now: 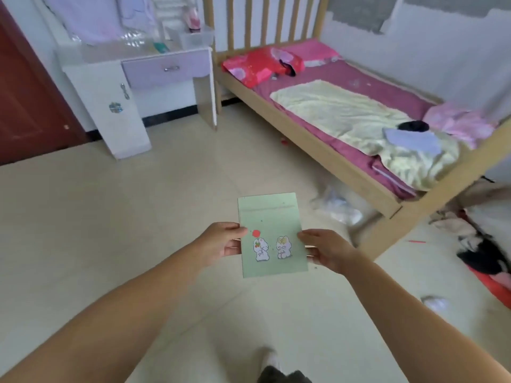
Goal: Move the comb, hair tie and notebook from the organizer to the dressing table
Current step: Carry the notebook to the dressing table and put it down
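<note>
I hold a pale green notebook [272,233] with two cartoon rabbits on its cover, flat in front of me above the floor. My left hand [221,240] pinches its left edge and my right hand [326,248] grips its right edge. The white and lilac dressing table [132,67] stands far ahead at the upper left against the wall. A small teal object [161,47], perhaps a comb, lies on its top. I see no hair tie, and the organizer is not clearly in view.
A clear plastic box [197,37] sits on the table's right end. A wooden bed [318,139] with pink bedding fills the right side. Plastic wrap [336,207] and a clothes pile [481,244] lie on the tiled floor. A red door [25,106] is at left.
</note>
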